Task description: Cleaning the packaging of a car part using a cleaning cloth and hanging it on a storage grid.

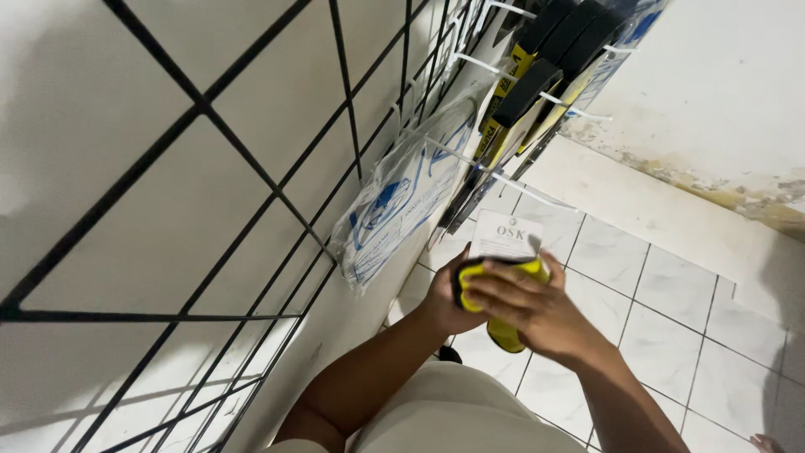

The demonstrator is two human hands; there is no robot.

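Both hands, left (444,298) and right (532,306), gripped a yellow-black tool (501,289) with a white card (506,236), near the wire rack (277,180).

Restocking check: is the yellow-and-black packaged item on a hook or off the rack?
Off: both hands hold the yellow-and-black item below the white hooks.

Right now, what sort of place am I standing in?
Probably a small shop or stockroom. A black wire grid panel on the wall carries white hooks hung with packaged goods and clear plastic bags. Both hands, left hand and right hand, hold a yellow-and-black carded item above a tiled floor.
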